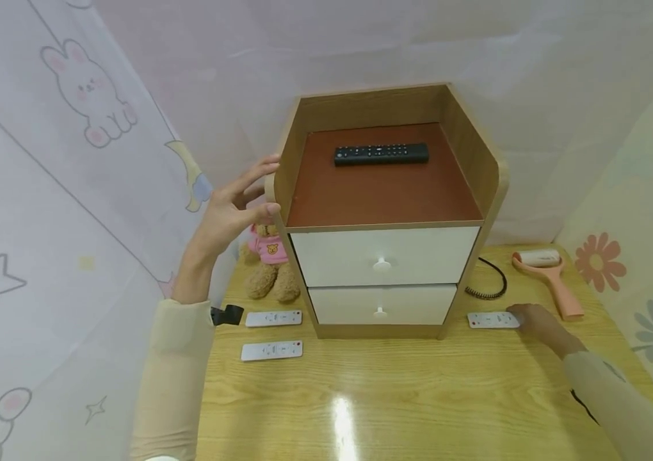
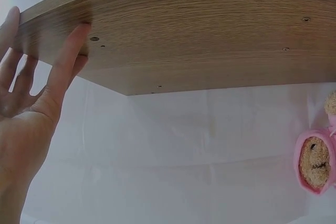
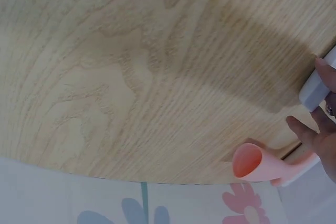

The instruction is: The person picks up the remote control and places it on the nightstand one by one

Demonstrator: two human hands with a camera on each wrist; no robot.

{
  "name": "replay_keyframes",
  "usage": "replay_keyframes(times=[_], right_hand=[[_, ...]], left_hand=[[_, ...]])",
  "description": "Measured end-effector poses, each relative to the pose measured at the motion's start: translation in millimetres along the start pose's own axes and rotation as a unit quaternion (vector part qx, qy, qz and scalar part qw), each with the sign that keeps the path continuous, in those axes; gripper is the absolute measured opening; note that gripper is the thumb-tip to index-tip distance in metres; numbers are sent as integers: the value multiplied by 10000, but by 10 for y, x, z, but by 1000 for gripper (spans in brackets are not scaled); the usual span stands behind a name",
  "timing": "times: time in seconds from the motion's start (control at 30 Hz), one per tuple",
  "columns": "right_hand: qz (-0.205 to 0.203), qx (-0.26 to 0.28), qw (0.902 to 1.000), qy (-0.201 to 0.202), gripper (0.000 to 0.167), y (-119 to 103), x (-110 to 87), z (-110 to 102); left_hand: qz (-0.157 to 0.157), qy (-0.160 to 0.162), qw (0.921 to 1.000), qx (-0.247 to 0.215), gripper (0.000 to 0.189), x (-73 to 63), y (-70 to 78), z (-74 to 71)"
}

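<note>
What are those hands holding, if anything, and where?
The right hand holds a white remote by its right end; the left hand just touches the cabinet's side.

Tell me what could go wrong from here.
The left hand touches the cabinet's side panel; a hard push might shift it and slide the black remote on top.
The right hand holds the white remote near one end, so it could tip or slip.
The pink roller lies close to that hand and may get knocked.
</note>
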State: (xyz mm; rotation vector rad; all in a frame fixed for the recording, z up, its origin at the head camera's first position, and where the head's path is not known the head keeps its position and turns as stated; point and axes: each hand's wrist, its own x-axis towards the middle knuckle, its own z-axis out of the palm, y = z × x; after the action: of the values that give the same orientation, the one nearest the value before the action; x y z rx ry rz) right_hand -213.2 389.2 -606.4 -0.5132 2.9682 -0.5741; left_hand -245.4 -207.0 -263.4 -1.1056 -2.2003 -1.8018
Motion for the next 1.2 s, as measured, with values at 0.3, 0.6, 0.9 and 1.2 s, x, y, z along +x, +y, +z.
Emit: replay_keyframes(times=[0.3,0.6,0.9,1.2], right_hand=[[29,1,10000,-75,45,-4,-96,31],[-229,29,9997,98,43,-49,-246,88],[-592,-42,9960,663,49,-56,-378,-45],[-602,-180,9915,1136,49,-113,-442,-403]], left_hand=[[5,-1,10000,84,57,4,43,16],[23,14,10000,52,58,-14,35,6],[-9,17,10000,68,58,-12,46,22],[-4,28,9999,159,57,-5,44,25]])
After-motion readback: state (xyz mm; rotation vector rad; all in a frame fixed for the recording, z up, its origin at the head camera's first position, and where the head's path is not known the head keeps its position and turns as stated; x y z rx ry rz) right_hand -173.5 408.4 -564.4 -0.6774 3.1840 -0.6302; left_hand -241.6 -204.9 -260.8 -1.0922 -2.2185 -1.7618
